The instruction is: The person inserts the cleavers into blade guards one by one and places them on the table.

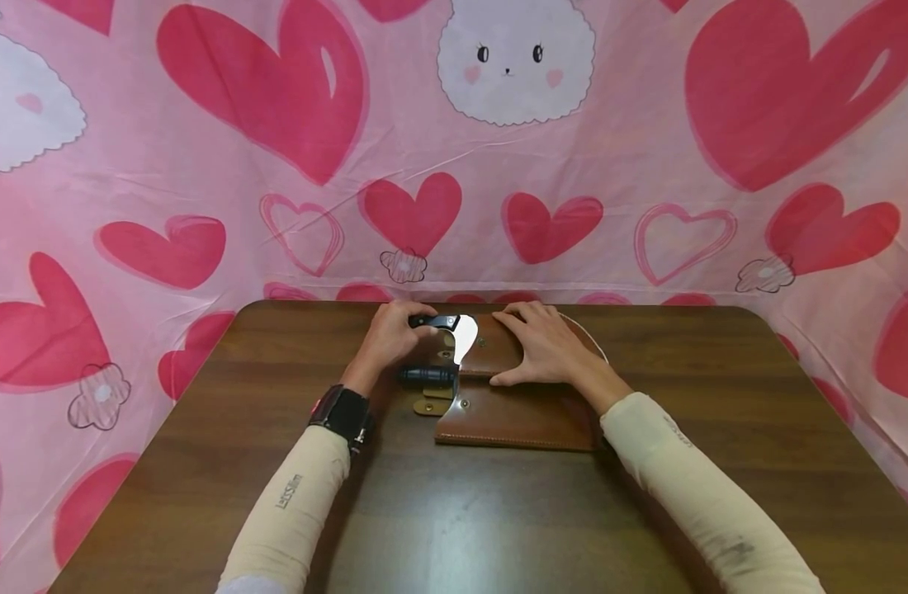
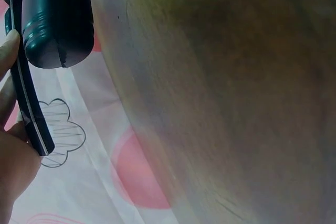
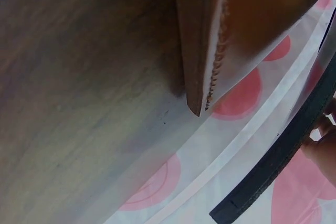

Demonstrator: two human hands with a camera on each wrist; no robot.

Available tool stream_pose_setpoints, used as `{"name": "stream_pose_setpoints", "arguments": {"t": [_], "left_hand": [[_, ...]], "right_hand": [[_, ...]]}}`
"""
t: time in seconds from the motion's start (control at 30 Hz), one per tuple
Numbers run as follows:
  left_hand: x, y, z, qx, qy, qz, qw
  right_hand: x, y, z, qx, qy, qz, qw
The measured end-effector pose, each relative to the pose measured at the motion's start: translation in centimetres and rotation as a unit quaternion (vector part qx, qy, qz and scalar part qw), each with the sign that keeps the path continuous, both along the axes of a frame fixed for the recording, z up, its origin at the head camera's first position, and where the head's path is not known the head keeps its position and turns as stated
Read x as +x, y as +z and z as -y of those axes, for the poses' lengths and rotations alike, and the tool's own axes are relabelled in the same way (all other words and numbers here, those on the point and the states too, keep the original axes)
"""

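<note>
In the head view my left hand (image 1: pixel 387 340) pinches the black handle of a knife (image 1: pixel 433 322), its pale shiny curved blade beside a brown leather sheath (image 1: pixel 488 356). The left wrist view shows thumb and fingers on that slim handle (image 2: pixel 32 103), with a thicker ribbed handle (image 2: pixel 59 22) alongside. My right hand (image 1: pixel 550 351) holds the sheath across its width, thumb by the near edge, fingers at the far one. Nearer lies a second brown leather piece (image 1: pixel 521 421). Stitching along a leather edge (image 3: pixel 215 61) shows in the right wrist view.
A black ribbed handle (image 1: pixel 427 375) sticks out leftward between the leather pieces, above tan snap straps (image 1: pixel 430 407). A white cord (image 1: pixel 589 334) curves past the right hand. The wooden table (image 1: pixel 439 511) ends at a pink heart-print cloth (image 1: pixel 424 148).
</note>
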State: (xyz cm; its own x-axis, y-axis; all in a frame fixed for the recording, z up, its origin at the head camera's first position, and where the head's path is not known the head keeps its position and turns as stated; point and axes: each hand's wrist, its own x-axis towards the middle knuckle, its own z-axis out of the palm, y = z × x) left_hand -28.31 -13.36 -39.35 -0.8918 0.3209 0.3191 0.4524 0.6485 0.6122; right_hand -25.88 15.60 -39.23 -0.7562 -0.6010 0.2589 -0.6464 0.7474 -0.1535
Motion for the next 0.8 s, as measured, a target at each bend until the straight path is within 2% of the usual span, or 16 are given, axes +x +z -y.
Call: {"name": "stream_pose_setpoints", "arguments": {"t": [0.8], "left_hand": [[0.45,0.22,-0.84,-0.008,-0.016,-0.03,0.9994]], "right_hand": [[0.08,0.27,0.24,-0.008,0.0,0.002,1.0]]}}
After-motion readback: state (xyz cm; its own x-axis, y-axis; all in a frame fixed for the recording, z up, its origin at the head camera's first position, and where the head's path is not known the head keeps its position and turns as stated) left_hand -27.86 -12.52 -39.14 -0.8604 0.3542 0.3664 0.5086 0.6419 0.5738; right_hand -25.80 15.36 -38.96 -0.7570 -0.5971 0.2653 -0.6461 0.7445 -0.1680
